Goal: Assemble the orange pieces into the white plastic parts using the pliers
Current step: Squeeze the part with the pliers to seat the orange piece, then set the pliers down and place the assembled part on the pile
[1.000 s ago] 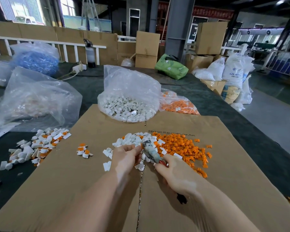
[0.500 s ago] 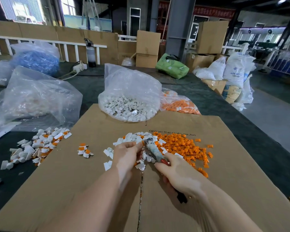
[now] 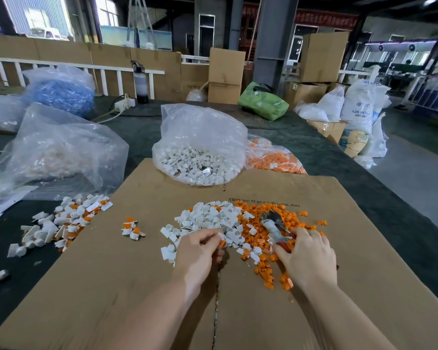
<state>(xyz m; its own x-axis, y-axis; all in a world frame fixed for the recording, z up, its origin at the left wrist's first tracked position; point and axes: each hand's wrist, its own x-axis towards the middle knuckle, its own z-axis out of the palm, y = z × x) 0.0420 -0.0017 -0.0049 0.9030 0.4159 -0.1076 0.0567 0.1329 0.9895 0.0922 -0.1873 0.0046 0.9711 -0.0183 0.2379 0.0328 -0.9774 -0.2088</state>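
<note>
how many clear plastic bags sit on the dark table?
5: white parts bag centre, orange pieces bag to its right, large bag left, blue-filled bag behind, one at left edge. More may be hidden.

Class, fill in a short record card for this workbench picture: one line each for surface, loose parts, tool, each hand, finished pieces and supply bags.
surface: cardboard sheet
loose parts: white parts beside orange pieces
tool: pliers, nose over the orange pieces
left hand: pinches a white part with orange on it
right hand: grips the pliers' handles
finished pieces: assembled pile at left
supply bags: bag of white parts, bag of orange pieces
</note>
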